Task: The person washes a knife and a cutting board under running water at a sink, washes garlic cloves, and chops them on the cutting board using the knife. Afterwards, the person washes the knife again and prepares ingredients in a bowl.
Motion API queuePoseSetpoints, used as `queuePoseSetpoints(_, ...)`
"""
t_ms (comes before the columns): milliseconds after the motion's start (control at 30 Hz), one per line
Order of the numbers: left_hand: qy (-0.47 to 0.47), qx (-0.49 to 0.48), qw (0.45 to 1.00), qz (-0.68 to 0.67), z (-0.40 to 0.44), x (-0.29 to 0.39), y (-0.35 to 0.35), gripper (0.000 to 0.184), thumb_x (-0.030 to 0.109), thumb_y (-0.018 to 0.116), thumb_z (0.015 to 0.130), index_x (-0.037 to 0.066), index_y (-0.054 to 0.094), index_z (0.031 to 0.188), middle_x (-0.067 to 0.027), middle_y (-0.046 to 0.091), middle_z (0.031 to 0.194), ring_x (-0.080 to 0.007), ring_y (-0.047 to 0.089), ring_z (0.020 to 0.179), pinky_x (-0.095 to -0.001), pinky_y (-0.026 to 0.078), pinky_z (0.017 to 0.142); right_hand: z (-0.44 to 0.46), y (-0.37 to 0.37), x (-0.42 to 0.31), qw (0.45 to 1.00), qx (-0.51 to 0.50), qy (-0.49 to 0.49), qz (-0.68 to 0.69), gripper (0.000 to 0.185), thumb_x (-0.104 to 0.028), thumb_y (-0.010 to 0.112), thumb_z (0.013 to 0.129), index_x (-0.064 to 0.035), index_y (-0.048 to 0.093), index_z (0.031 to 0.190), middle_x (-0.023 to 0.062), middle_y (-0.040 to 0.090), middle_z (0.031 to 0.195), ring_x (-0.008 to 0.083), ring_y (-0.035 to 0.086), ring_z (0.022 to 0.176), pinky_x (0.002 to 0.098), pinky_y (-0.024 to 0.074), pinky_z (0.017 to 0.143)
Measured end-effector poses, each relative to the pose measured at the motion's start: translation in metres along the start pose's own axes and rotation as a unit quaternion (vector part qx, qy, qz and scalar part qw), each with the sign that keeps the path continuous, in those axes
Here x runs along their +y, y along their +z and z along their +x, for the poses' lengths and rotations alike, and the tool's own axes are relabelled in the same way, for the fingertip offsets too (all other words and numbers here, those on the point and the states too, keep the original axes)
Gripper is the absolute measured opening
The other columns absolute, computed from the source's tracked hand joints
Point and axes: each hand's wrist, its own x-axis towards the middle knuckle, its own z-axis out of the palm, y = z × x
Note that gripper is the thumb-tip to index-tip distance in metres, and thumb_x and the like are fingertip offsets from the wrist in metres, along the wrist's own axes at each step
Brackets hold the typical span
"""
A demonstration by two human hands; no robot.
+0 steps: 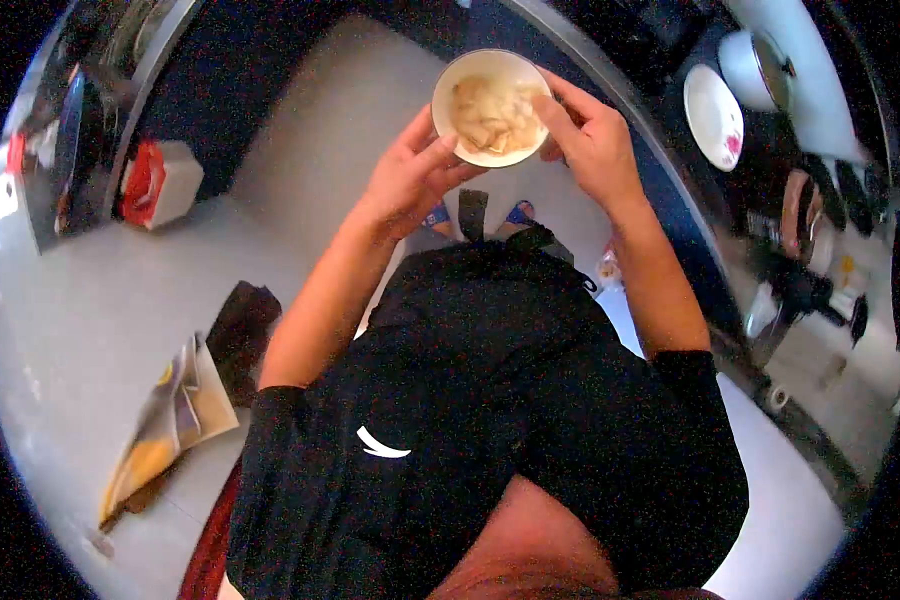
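Dark-rimmed cream bowl [492, 65], pale-beige contents [492, 112], black shirt [490, 380] with white logo [382, 447], red-and-white container [173, 185] left, white plate [708, 110] with pink flower [733, 144] right.

**Pale bowl [485, 64] held aloft, partly filled**

It's a small, round bowl, creamy white inside, with a thin dark line at the rim. I see its mouth facing up, the bowl off the floor between the left hand [413, 172] and the right hand [598, 150], one gripping each side. Inside sit soft-looking, beige-white pieces [492, 118], heaped loosely and overlapping across the bottom, a strip of bare wall showing above them. They're too blurred for me to say what they are.
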Motion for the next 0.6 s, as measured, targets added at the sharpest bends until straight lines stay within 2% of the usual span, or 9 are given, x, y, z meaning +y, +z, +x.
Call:
queuePoseSetpoints(67,0.027,0.015,0.999,-0.036,-0.008,-0.005,0.007,0.063,0.017,0.060,0.099,0.011,0.029,0.153,-0.0111,0.045,0.148,-0.0284,0.049,0.133,-0.0494,0.045,0.108,0.009,0.001,-0.005,0.999,-0.028,-0.019,-0.016,0.050,-0.037,0.067,0.094,-0.0056,0.062,0.133,0.0080,0.073,0.091,0.0082,0.064,0.072,0.0256,0.0526,0.064)
queuePoseSetpoints(133,0.063,0.033,0.997,-0.032,-0.015,-0.010,-0.002,0.062,0.026,0.060,0.098,0.008,0.031,0.150,-0.0136,0.046,0.147,-0.0321,0.050,0.133,-0.0526,0.045,0.108,0.020,0.016,-0.002,0.998,-0.023,-0.060,0.025,0.050,-0.038,0.068,0.094,-0.0036,0.063,0.130,0.0072,0.073,0.091,0.0076,0.063,0.069,0.0257,0.0516,0.061)
queuePoseSetpoints(233,0.099,0.045,0.991,-0.074,-0.016,-0.024,-0.015,0.064,0.028,0.061,0.098,0.009,0.030,0.151,-0.0138,0.046,0.148,-0.0322,0.050,0.133,-0.0522,0.045,0.108,0.034,0.023,-0.005,0.994,-0.091,-0.050,0.033,0.050,-0.038,0.069,0.094,-0.0020,0.063,0.129,0.0070,0.073,0.094,0.0077,0.064,0.072,0.0251,0.0522,0.064)
queuePoseSetpoints(267,0.109,0.047,0.990,-0.078,-0.015,-0.030,-0.015,0.064,0.028,0.061,0.098,0.009,0.030,0.151,-0.0138,0.046,0.148,-0.0322,0.050,0.133,-0.0522,0.045,0.108,0.036,0.021,-0.003,0.993,-0.099,-0.056,0.028,0.050,-0.038,0.069,0.094,-0.0020,0.063,0.129,0.0070,0.073,0.094,0.0077,0.064,0.072,0.0251,0.0522,0.064)
queuePoseSetpoints(333,0.103,0.070,0.986,-0.111,-0.012,-0.032,-0.007,0.060,0.018,0.058,0.099,0.012,0.030,0.152,-0.0129,0.048,0.146,-0.0308,0.052,0.130,-0.0503,0.046,0.106,0.045,0.016,0.003,0.992,-0.111,-0.062,0.009,0.051,-0.039,0.068,0.094,-0.0017,0.064,0.128,0.0078,0.074,0.096,0.0078,0.063,0.072,0.0262,0.0529,0.065)
queuePoseSetpoints(400,0.144,0.105,0.978,-0.106,-0.014,-0.032,0.006,0.062,0.019,0.059,0.098,0.011,0.030,0.152,-0.0141,0.048,0.146,-0.0315,0.052,0.130,-0.0502,0.046,0.104,0.056,0.018,0.014,0.982,-0.107,-0.153,-0.029,0.055,-0.044,0.064,0.096,0.0003,0.062,0.129,0.0100,0.072,0.091,0.0079,0.061,0.066,0.0287,0.0526,0.062)
queuePoseSetpoints(467,0.155,0.144,0.972,-0.104,-0.009,-0.039,0.009,0.063,0.019,0.059,0.097,0.010,0.030,0.152,-0.0138,0.049,0.145,-0.0318,0.052,0.130,-0.0519,0.045,0.105,0.059,0.009,0.011,0.982,-0.156,-0.098,-0.034,0.056,-0.045,0.063,0.096,0.0003,0.063,0.128,0.0086,0.070,0.084,0.0089,0.063,0.065,0.0288,0.0531,0.062)
queuePoseSetpoints(533,0.161,0.164,0.969,-0.085,-0.011,-0.043,0.013,0.061,0.019,0.059,0.097,0.012,0.031,0.151,-0.0121,0.049,0.144,-0.0308,0.052,0.130,-0.0529,0.044,0.106,0.062,0.004,0.018,0.976,-0.185,-0.111,-0.001,0.055,-0.047,0.061,0.097,-0.0011,0.064,0.127,0.0067,0.068,0.079,0.0105,0.063,0.063,0.0289,0.0530,0.061)
queuePoseSetpoints(600,0.177,0.217,0.960,-0.027,-0.011,-0.043,0.023,0.064,0.029,0.062,0.094,0.011,0.033,0.148,-0.0124,0.051,0.142,-0.0294,0.057,0.125,-0.0479,0.051,0.100,0.061,-0.005,0.020,0.973,-0.211,-0.075,0.052,0.052,-0.045,0.059,0.098,-0.0021,0.063,0.128,0.0067,0.070,0.085,0.0120,0.063,0.063,0.0278,0.0527,0.059)
